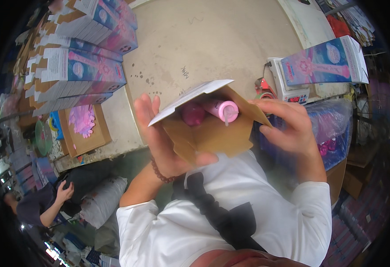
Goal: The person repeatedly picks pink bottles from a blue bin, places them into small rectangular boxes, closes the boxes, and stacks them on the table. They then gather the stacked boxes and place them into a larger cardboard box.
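An open cardboard box [215, 137] is held up in front of my chest, its mouth towards me and its flaps spread. Inside lie a pink plastic tube-like part [229, 111] and a round dark-pink part [193, 114]. My left hand [168, 143], with a beaded bracelet at the wrist, supports the box from the left, thumb along its lower flap. On the right side, my right hand [285, 120] pinches a flap between thumb and fingers. The box's outer face is mostly turned away from view.
Printed boxes [95, 66] stand in rows at left, near a carton [91, 133] of pink pieces. A printed box [325, 63] rests on a digital scale [290, 90] beside a red tape dispenser [264, 87]. A plastic-lined blue crate [338, 153] is at right; another person [38, 207] is at lower left.
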Demonstrator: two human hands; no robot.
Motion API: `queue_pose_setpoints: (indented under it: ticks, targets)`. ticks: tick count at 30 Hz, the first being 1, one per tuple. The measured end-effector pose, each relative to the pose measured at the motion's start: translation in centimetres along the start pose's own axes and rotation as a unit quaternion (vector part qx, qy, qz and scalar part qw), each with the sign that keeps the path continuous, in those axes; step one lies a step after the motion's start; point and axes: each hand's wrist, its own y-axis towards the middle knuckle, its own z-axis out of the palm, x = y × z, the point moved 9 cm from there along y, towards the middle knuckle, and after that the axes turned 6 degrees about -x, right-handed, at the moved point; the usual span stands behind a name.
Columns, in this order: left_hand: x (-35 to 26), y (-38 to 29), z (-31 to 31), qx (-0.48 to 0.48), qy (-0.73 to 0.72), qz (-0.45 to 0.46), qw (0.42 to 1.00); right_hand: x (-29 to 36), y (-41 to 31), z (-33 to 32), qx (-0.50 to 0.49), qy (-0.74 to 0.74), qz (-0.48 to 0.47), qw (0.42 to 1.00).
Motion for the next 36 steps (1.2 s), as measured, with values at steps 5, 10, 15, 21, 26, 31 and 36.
queue_pose_setpoints:
  ticks: [5,10,15,21,26,31,36]
  targets:
    - [-0.2,-0.3,0.7,0.012,0.0,-0.009,1.0,1.0,0.3,-0.6,-0.001,-0.001,-0.034,0.999]
    - [-0.5,-0.4,1.5,0.015,0.003,0.01,1.0,6.6,2.4,-0.5,0.055,-0.056,-0.176,0.981]
    - [-1.5,0.7,3.9,0.032,-0.01,0.067,0.997,4.2,3.4,7.0,0.442,-0.215,-0.047,0.869]
    - [-4.0,2.9,9.3,-0.01,-0.012,0.082,0.997,-1.3,1.7,7.6,0.654,-0.188,0.115,0.723]
    - [-5.3,2.9,11.3,-0.035,0.006,0.124,0.992,-3.4,-0.8,7.0,0.644,-0.167,0.118,0.737]
    - [-4.9,2.1,10.6,-0.02,0.027,0.113,0.993,-0.9,-0.1,5.6,0.532,-0.169,0.074,0.826]
    - [-0.7,0.4,5.2,0.053,0.0,0.024,0.998,6.9,2.3,-0.2,0.285,-0.241,0.009,0.928]
